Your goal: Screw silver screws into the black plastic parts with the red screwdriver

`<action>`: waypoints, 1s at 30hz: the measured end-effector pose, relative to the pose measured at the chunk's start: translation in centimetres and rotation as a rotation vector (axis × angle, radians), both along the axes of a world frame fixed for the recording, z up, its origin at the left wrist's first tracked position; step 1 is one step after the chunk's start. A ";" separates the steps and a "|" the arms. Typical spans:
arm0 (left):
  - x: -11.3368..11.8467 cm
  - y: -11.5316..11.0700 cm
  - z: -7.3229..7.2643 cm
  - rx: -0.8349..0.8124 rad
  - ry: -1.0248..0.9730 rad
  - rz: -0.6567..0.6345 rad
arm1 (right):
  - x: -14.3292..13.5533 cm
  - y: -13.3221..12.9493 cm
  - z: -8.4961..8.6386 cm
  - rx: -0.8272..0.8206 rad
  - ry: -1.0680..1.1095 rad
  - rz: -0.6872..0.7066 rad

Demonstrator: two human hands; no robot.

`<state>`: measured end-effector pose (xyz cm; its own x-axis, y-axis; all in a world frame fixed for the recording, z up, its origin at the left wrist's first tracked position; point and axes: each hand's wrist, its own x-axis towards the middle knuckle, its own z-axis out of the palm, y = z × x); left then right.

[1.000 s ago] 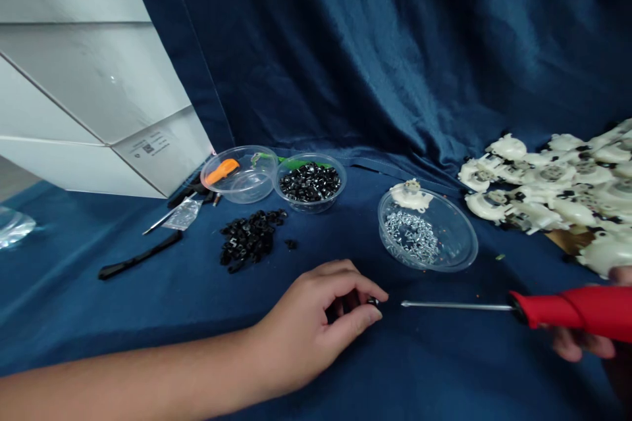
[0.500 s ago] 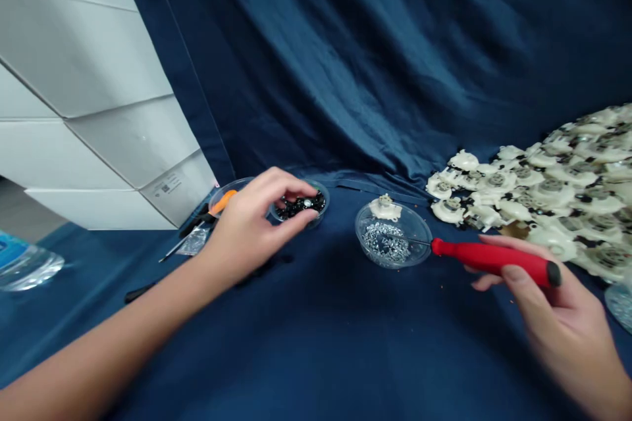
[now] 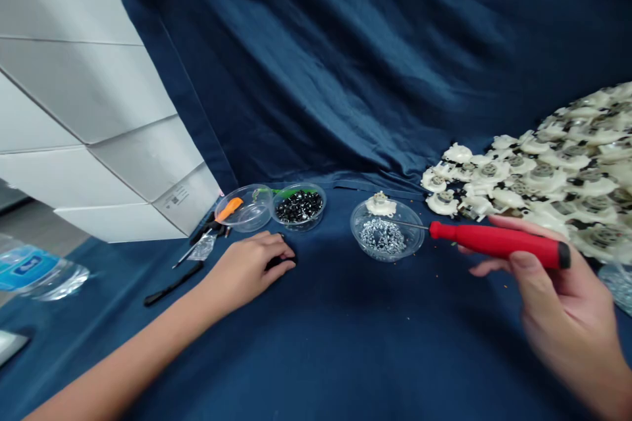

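One screw bowl (image 3: 413,235): silver screws (image 3: 382,239), white part (image 3: 380,204). Left of it: bowl of black pieces (image 3: 299,206), then bowl (image 3: 255,216), orange item (image 3: 230,208). Right hand (image 3: 563,299): clamped on red screwdriver (image 3: 498,243). Left hand (image 3: 247,268): cannot tell.

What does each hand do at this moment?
Left hand: fingers curled near the tabletop; contents hidden.
Right hand: closed around the red screwdriver.

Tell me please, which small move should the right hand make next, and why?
Probably lower the tip of the long red-handled metal screwdriver toward the small silver screws: the right hand holds it by the handle, and its thin shaft reaches over the rim of the round clear plastic bowl where the screws lie.
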<state>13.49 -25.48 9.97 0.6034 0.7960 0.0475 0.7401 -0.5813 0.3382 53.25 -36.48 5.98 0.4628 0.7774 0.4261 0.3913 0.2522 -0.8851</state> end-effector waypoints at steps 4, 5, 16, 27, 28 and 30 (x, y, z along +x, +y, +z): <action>3.4 -2.8 0.4 -0.288 -0.375 0.060 | -0.4 -0.1 0.4 0.055 0.148 0.055; 4.4 -3.5 0.2 -0.431 -0.455 0.024 | -0.4 0.0 0.4 0.044 0.161 0.063; 9.5 -2.8 -5.4 -1.179 -1.145 0.062 | -0.4 1.9 0.7 -0.166 0.584 0.133; 9.3 -2.4 -6.4 -1.160 -1.141 0.004 | -1.1 1.4 -0.6 -0.320 0.613 0.148; 9.3 -2.4 -6.4 -1.153 -1.121 0.001 | -1.1 1.5 -0.6 -0.320 0.602 0.132; 9.2 -2.4 -6.3 -1.143 -1.094 0.005 | -0.8 1.5 -0.7 -0.312 0.570 0.096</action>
